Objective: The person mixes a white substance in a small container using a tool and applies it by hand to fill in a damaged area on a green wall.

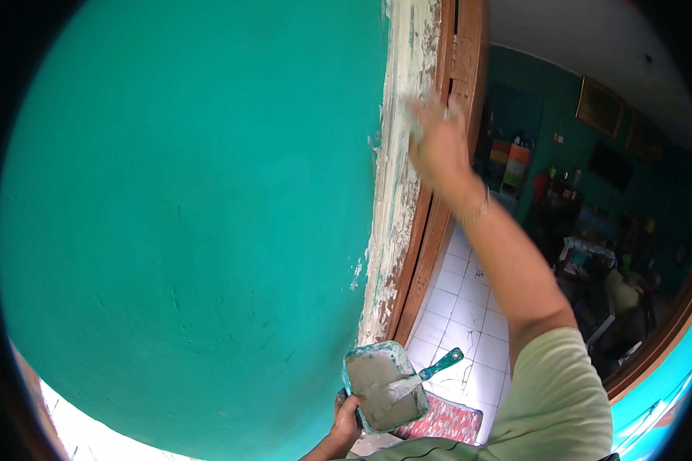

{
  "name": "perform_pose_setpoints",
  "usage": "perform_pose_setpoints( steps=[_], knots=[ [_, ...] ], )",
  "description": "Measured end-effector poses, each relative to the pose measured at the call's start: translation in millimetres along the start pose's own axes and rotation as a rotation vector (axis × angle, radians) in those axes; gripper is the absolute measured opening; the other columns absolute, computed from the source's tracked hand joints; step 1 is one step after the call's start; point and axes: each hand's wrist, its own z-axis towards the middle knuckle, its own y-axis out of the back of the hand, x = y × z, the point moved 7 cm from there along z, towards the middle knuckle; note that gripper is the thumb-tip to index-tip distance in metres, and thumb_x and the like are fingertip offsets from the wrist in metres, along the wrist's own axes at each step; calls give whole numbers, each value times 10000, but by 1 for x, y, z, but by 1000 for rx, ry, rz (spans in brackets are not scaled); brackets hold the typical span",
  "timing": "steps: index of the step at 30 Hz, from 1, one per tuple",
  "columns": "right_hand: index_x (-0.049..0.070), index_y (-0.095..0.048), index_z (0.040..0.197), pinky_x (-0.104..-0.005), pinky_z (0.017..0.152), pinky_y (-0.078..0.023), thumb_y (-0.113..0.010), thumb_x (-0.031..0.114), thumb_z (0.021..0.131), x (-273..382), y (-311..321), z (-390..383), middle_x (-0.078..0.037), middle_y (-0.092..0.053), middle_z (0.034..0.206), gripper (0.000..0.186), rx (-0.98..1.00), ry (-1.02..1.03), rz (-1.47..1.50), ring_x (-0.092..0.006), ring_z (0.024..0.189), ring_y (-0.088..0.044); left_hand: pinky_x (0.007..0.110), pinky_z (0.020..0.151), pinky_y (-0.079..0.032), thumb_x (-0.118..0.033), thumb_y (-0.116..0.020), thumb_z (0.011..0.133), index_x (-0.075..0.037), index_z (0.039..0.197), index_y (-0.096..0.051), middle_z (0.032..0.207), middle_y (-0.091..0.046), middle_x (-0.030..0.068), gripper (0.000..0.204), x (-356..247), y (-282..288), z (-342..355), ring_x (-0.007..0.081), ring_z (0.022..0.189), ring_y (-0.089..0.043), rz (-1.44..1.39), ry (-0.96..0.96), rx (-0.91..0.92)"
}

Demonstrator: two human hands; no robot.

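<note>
My left hand [347,416] grips the near-left side of a tray [396,350], its thumb over the rim. The tray has rounded corners and a pale rim smeared with green. Grey filler paste [373,376] covers its inside. A putty knife [443,364] with a green handle rests in the paste, handle sticking out over the right rim. My right hand [440,150] is raised against a rough whitish strip of filler [380,230] running down the wall edge. Motion blurs its fingers, so whether they hold anything is unclear.
The green wall [200,192] fills the left side. A brown wooden door frame [414,269] borders the filler strip. Through the doorway are white floor tiles [461,307], a red patterned mat [450,419] and a dim room with furniture and wall frames [600,106].
</note>
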Motion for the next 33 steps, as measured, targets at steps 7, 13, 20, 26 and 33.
perform_pose_setpoints(
  steps=[7, 13, 20, 26, 33],
  knots=[
    [69, -460, 1394, -634, 1130, -109, -409, 79, 858, -36, 20, 108, -130, -419, 1474, 538, -183, 1, -524, -315, 1409, -313, 452, 900, -502, -96, -568, 763, 33, 1292, -445, 1153, -568, 183, 558, -4, -1, 5, 331, 1048, -578, -6, -84, 62],
    [-59, -421, 1377, -703, 1100, -31, -374, 47, 835, 12, -12, 2, -202, -395, 1474, 555, -26, 82, -606, -304, 1411, -318, 468, 920, -493, -95, -564, 766, 34, 1301, -429, 1168, -554, 192, 567, -9, -7, -1, 339, 1052, -576, -5, -41, 75],
    [12, -596, 1240, -579, 1126, -197, -515, 70, 809, 6, 2, -51, -198, -582, 1271, 443, 126, 70, -59, -334, 1208, -527, 476, 941, -487, -87, -557, 766, 38, 1339, -386, 1217, -529, 199, 611, -9, -5, 3, 345, 1093, -555, 7, -57, 97],
    [44, -587, 1223, -521, 1046, -332, -531, 30, 772, -34, 83, 109, -211, -622, 1149, 455, -279, 69, -112, -389, 1050, -589, 469, 949, -476, -84, -553, 757, 37, 1348, -382, 1224, -529, 191, 627, -6, -6, 6, 341, 1108, -546, 31, -21, 116],
    [-21, -644, 1076, -563, 1053, -303, -419, 163, 901, -19, 59, 127, -257, -672, 1002, 340, -183, -7, -349, -426, 977, -631, 467, 935, -482, -129, -548, 747, 18, 1284, -468, 1183, -572, 167, 563, -9, 0, 14, 318, 1086, -569, 56, -62, 117]
  ],
)
